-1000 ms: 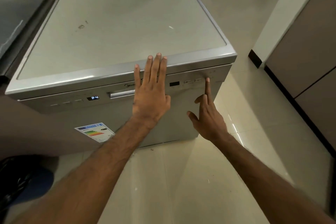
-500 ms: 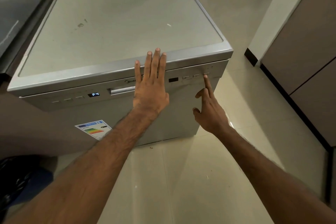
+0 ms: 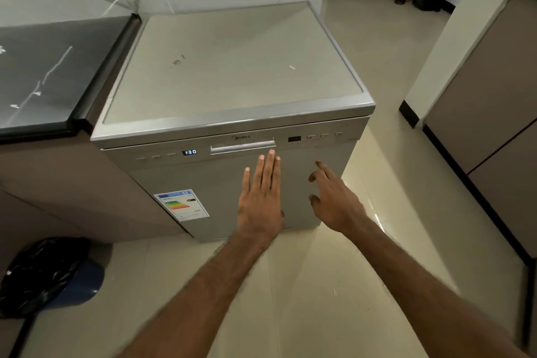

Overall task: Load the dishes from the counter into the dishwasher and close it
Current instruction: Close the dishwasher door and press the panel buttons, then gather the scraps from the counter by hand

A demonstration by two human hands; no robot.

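Observation:
The silver dishwasher [image 3: 232,67] stands with its door [image 3: 220,183] closed, and its small display [image 3: 190,152] reads 1:30. My left hand [image 3: 261,197] is held flat with straight fingers in front of the door, just below the handle [image 3: 242,146]. My right hand [image 3: 334,197] hovers to the right of it with fingers loosely spread, below the button row [image 3: 324,136], holding nothing. No dishes are in view.
A dark counter [image 3: 43,75] adjoins the dishwasher on the left. A black bag on a blue bin [image 3: 49,276] sits on the floor at lower left. Brown cabinets [image 3: 494,125] line the right side, with tiled floor [image 3: 319,285] between.
Both hands have dropped away from the control panel: the right finger left the buttons and the left palm slid down off the top edge. The display changed from P4 to 1:30. The view pulled back.

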